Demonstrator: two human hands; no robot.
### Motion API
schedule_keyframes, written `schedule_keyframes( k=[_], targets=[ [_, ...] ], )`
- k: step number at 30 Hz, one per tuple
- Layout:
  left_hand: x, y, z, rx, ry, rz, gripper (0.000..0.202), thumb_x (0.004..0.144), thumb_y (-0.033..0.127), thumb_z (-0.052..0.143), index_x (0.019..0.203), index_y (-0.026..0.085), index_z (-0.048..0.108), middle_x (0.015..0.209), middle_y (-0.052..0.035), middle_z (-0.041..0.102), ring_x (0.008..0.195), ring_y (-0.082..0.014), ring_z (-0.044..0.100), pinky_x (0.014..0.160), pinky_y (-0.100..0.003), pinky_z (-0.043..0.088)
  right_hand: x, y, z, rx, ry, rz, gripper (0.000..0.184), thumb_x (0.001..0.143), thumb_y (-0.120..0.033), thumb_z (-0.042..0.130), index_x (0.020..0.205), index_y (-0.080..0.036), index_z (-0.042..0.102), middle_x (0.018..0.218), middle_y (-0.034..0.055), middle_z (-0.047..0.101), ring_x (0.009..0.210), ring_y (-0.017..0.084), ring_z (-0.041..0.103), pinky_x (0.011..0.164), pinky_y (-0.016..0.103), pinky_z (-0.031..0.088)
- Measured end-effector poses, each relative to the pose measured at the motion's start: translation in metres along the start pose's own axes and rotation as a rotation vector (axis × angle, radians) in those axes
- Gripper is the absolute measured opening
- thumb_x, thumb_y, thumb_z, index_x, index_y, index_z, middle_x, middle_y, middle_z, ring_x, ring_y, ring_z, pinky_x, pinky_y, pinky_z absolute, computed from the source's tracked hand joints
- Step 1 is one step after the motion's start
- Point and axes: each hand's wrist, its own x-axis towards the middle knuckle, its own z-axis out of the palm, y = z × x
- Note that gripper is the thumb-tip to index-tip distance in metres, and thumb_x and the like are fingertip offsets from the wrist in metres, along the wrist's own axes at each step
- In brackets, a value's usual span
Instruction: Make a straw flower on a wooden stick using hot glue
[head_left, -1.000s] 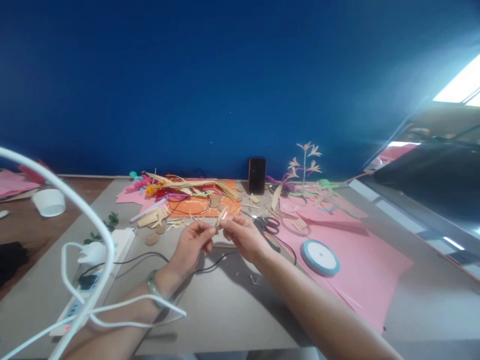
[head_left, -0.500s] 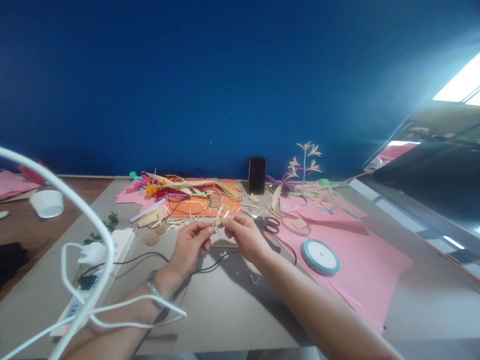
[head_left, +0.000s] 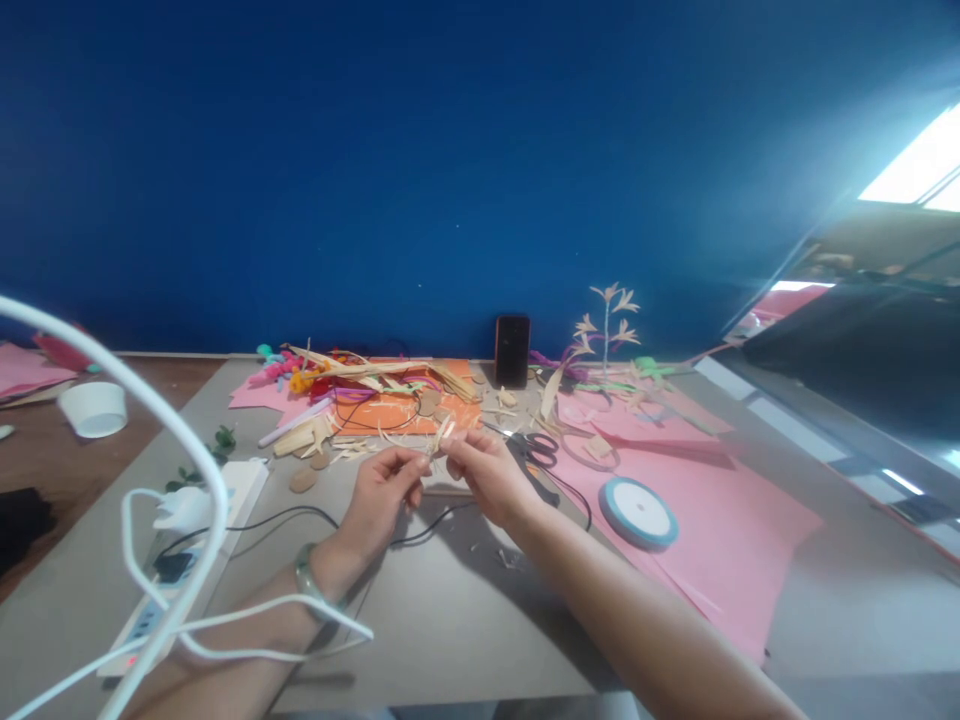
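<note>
Both hands meet over the middle of the table around a small piece of pale, dried corn husk [head_left: 438, 441] with thin split strips. My left hand [head_left: 386, 490] pinches its lower left side between thumb and fingertips. From the right, my right hand [head_left: 484, 468] pinches it too; the fingertips hide part of the husk. Behind them, loose husk strips [head_left: 352, 447] lie on the table and on an orange sheet [head_left: 375, 415]. Black-handled scissors [head_left: 541, 450] rest just right of my right hand.
A roll of light-blue tape [head_left: 639, 512] lies on pink paper [head_left: 739, 540] at right. A husk-flower stem [head_left: 607, 330] stands at the back beside an upright phone [head_left: 512, 352]. At left are a power strip [head_left: 244, 490], a white cable [head_left: 214, 470] and a white cup [head_left: 94, 410].
The husk piece has tilted slightly to the right between my fingertips. Both hands stay in nearly the same place, and the view has shifted very slightly.
</note>
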Motion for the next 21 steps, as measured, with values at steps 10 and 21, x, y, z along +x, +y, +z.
schedule_keyframes(
  k=[10, 21],
  targets=[
    [-0.0007, -0.0001, -0.0001, 0.056, -0.019, 0.007, 0.026, 0.077, 0.040, 0.068, 0.071, 0.015, 0.062, 0.045, 0.0046, 0.051, 0.040, -0.0060, 0.042, 0.044, -0.018, 0.031, 0.0011, 0.0026, -0.0022, 0.003, -0.018, 0.010, 0.015, 0.064, -0.028, 0.077, 0.063, -0.017, 0.067, 0.052, -0.0038, 0.053, 0.051, 0.009, 0.041, 0.053, 0.026, 0.030],
    [-0.0035, 0.0041, 0.0023, 0.084, 0.005, 0.040, 0.027, 0.076, 0.041, 0.068, 0.072, 0.015, 0.064, 0.051, 0.0026, 0.058, 0.039, -0.0056, 0.044, 0.041, -0.018, 0.033, 0.0033, 0.0049, -0.0032, -0.080, 0.073, -0.062, 0.021, 0.062, -0.032, 0.080, 0.061, -0.018, 0.064, 0.053, -0.0042, 0.052, 0.050, 0.009, 0.041, 0.054, 0.026, 0.033]
  ],
)
